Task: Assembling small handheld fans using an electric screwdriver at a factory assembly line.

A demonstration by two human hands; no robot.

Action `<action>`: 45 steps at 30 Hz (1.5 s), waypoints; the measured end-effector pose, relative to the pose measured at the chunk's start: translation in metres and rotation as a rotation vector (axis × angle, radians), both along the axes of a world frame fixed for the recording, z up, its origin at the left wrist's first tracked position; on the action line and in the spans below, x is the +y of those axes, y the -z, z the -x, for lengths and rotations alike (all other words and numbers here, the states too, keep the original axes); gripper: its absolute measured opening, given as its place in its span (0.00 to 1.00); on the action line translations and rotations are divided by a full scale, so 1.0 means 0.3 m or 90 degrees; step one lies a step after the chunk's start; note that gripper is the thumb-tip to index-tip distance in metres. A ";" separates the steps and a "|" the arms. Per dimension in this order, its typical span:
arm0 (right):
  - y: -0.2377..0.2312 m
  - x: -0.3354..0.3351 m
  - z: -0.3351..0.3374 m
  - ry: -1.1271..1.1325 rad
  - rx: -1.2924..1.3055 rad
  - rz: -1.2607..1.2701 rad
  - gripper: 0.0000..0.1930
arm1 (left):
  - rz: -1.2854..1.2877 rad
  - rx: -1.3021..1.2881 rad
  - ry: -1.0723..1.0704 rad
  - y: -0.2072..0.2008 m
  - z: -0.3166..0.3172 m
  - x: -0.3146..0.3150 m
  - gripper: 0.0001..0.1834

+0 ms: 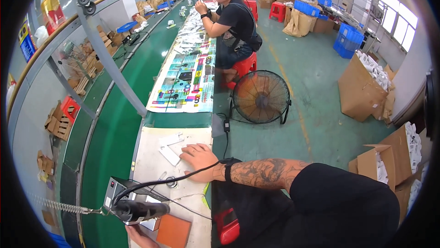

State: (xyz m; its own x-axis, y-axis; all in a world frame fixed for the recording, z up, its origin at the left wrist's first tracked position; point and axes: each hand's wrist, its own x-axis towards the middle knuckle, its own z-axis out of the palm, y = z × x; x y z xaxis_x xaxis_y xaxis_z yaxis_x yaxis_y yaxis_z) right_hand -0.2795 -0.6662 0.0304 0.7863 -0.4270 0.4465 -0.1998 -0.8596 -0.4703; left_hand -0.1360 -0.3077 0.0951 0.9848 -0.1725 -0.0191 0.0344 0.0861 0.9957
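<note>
My right hand (200, 162) lies over the pale worktop (151, 156), fingers stretched out toward the left. Its fingertips are beside two white plastic pieces (170, 149), and I cannot tell whether they touch. A small round metal part (172, 182) sits just below that hand. At the lower edge, my left hand (139, 237) shows only in part, beside a boxy device (118, 189) and an orange-brown block (173, 231); its fingers are mostly hidden. Above it hangs a black cylindrical power tool (140, 211) on a coiled spring (68, 208), its cable crossing my right wrist.
A green conveyor belt (107, 145) runs along the left, behind a grey metal post (107, 51). Ahead, a person (231, 19) sits at a bench strewn with white parts. A floor fan (261, 99) stands right of the bench; cartons (364, 87) of white parts line the right.
</note>
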 end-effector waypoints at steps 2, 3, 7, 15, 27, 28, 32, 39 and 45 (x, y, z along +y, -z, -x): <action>-0.007 0.008 -0.001 -0.007 -0.001 0.001 0.33 | -0.027 0.014 0.017 0.004 -0.020 0.053 0.26; -0.010 0.010 -0.004 -0.011 -0.002 -0.001 0.33 | -0.057 0.027 0.038 0.012 -0.034 0.082 0.25; -0.019 0.016 -0.007 0.003 -0.020 0.022 0.32 | -0.023 0.070 0.035 0.060 -0.153 0.186 0.27; -0.040 0.036 0.002 0.008 0.004 0.037 0.30 | 0.289 0.231 -0.106 0.116 -0.211 0.157 0.47; -0.034 0.064 -0.045 -0.011 0.014 0.027 0.31 | 0.489 0.113 0.065 0.334 -0.241 0.165 0.25; -0.035 0.067 -0.048 -0.017 0.015 0.025 0.31 | 0.485 0.103 0.111 0.351 -0.253 0.185 0.26; -0.026 0.054 -0.040 -0.012 0.000 0.034 0.31 | 0.477 0.092 0.108 0.345 -0.240 0.148 0.26; -0.015 0.058 -0.050 -0.005 0.012 0.020 0.30 | 0.467 0.091 0.057 0.358 -0.237 0.149 0.22; -0.008 0.051 -0.051 0.006 0.025 0.031 0.29 | 0.459 0.104 0.040 0.380 -0.248 0.146 0.20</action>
State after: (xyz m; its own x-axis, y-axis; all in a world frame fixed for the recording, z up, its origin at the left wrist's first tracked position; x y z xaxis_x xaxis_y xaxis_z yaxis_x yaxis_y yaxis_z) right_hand -0.2642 -0.6510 0.0328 0.7994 -0.4137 0.4358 -0.2258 -0.8789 -0.4202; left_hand -0.0617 -0.2640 -0.0190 0.9671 -0.2530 -0.0255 0.2033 0.7093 0.6750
